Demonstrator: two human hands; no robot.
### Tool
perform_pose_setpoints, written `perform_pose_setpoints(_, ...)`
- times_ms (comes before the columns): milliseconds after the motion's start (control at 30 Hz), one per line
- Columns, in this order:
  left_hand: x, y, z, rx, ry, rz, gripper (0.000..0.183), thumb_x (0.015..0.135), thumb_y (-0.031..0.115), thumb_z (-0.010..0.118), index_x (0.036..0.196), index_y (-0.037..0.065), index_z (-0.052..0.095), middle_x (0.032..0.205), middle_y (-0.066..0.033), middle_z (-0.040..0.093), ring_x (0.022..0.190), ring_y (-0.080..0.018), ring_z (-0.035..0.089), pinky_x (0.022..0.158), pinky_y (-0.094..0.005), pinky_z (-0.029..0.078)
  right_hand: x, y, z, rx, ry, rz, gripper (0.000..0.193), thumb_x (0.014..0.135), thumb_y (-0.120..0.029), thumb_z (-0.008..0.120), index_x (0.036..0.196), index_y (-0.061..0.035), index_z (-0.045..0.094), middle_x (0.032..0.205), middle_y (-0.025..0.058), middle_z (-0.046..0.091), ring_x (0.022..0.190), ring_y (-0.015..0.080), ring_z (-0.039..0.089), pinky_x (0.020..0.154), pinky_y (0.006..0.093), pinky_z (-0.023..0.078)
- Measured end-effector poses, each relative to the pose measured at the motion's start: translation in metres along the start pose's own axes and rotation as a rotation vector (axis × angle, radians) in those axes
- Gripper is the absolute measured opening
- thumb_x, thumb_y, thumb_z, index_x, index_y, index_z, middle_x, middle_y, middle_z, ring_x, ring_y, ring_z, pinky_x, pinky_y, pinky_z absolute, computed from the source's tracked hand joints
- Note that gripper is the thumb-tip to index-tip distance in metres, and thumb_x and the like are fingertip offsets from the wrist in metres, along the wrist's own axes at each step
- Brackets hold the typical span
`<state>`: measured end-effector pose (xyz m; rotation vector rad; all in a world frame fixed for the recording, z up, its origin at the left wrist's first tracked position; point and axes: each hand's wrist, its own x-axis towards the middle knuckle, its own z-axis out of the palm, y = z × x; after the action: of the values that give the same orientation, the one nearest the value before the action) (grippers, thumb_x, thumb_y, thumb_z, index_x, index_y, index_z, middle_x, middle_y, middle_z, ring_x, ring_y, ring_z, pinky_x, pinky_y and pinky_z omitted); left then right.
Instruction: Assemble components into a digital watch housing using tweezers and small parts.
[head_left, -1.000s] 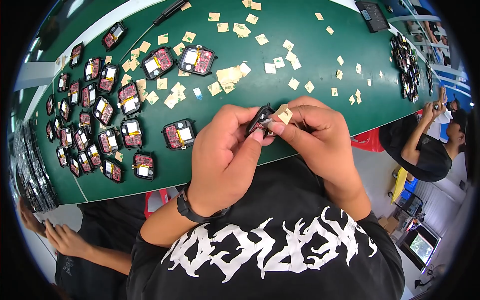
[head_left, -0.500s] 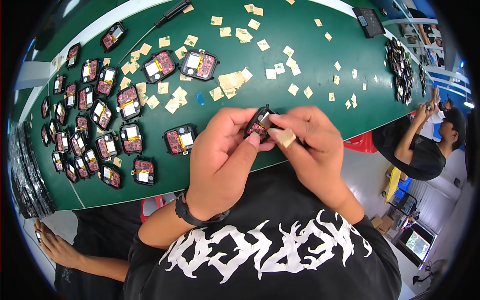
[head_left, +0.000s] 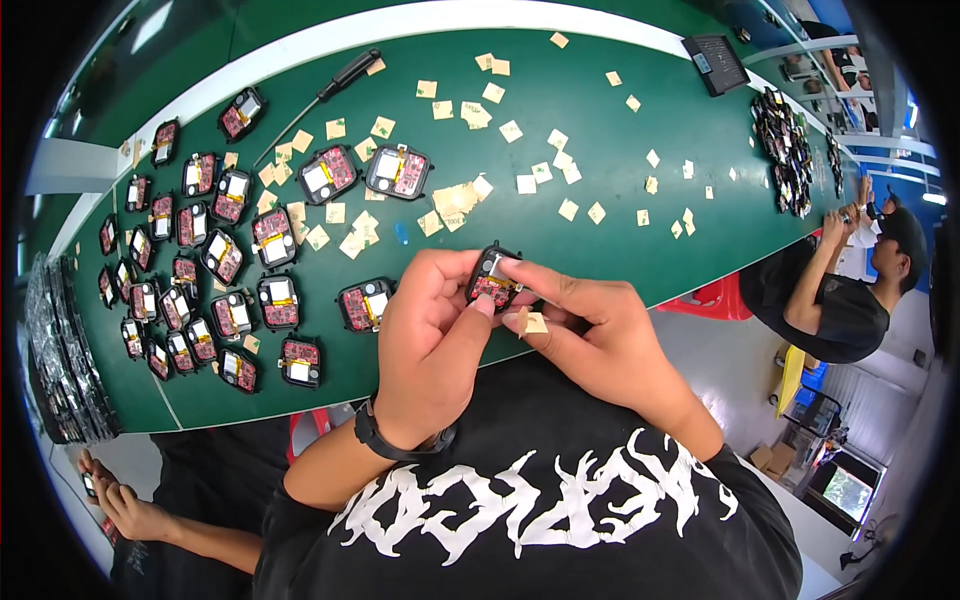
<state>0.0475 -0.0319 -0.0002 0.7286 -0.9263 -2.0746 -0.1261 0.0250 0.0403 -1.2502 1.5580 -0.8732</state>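
My left hand (head_left: 430,345) is closed around a small black smartwatch body (head_left: 490,288), its thumb on the lower part of the opened inside. A red circuit board, a yellow flex strip and a silvery-white block show in the watch. From the other side, my right hand (head_left: 600,320) grips the same watch, one finger pressed on the white block. A small tan square of backing paper (head_left: 533,323) sits at the right thumb. Another opened watch body (head_left: 366,304) lies just left of my left hand.
Several opened watch bodies (head_left: 277,238) cover the left of the green table (head_left: 600,130). Tan paper squares (head_left: 455,203) are scattered across it. A screwdriver (head_left: 345,78) lies at the back, a black box (head_left: 715,63) far right. Co-workers sit at both sides.
Both hands and the watch have shifted slightly left and lower in view. The right finger now lies across the white block, and the paper square has turned at the thumb.
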Motion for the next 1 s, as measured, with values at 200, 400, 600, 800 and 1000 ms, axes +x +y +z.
perform_pose_setpoints(200, 0.0, 0.0, 0.001, -0.106, 0.053, 0.015, 0.03, 0.098, -0.008, 0.04, 0.128, -0.005, 0.044, 0.121, -0.0171, 0.06, 0.108, -0.0249, 0.067, 0.096, -0.0371, 0.056, 0.0, -0.002, -0.016, -0.076, -0.112, -0.095, 0.05, 0.087, -0.004, 0.073, 0.136, -0.005, 0.062, 0.069, 0.0025, 0.057, 0.058, 0.0081, 0.048, 0.055, 0.0248, 0.041)
perform_pose_setpoints(400, 0.002, 0.0, 0.007, -0.087, 0.125, 0.017, 0.032, 0.098, -0.003, 0.042, 0.13, -0.003, 0.044, 0.12, -0.0212, 0.063, 0.103, -0.0319, 0.07, 0.091, -0.0383, 0.059, -0.014, 0.024, -0.062, 0.054, 0.265, -0.046, 0.038, 0.094, -0.006, 0.068, 0.13, 0.0023, 0.063, 0.079, -0.0049, 0.057, 0.07, 0.0018, 0.047, 0.062, 0.0192, 0.038)
perform_pose_setpoints(600, 0.003, -0.004, 0.016, -0.049, 0.264, -0.001, 0.027, 0.099, 0.002, 0.055, 0.125, -0.001, 0.046, 0.114, -0.0222, 0.065, 0.092, -0.0282, 0.071, 0.08, -0.0334, 0.061, -0.029, 0.066, -0.142, -0.204, 0.673, 0.077, 0.031, 0.093, -0.011, 0.07, 0.122, 0.0027, 0.068, 0.074, -0.0038, 0.054, 0.066, 0.0032, 0.045, 0.059, 0.0213, 0.038)
perform_pose_setpoints(800, -0.028, 0.032, 0.022, 0.169, 0.232, 0.167, 0.031, 0.097, -0.003, 0.058, 0.126, 0.0, 0.049, 0.115, -0.0179, 0.063, 0.091, -0.0247, 0.07, 0.074, -0.0285, 0.06, -0.033, 0.098, -0.227, -0.833, 1.085, 0.103, 0.026, 0.087, -0.017, 0.073, 0.108, -0.0006, 0.072, 0.071, 0.0127, 0.058, 0.062, 0.0237, 0.057, 0.059, 0.0352, 0.046)
perform_pose_setpoints(1000, -0.062, 0.072, -0.068, 0.702, 0.781, 0.522, 0.026, 0.098, 0.0, 0.06, 0.123, -0.003, 0.053, 0.113, -0.0138, 0.062, 0.098, -0.0209, 0.067, 0.081, -0.028, 0.058, 0.0, 0.12, -0.285, -1.125, 1.068, 0.082, 0.03, 0.09, -0.022, 0.067, 0.117, -0.0092, 0.066, 0.102, 0.0159, 0.063, 0.086, 0.0344, 0.068, 0.073, 0.0462, 0.054)
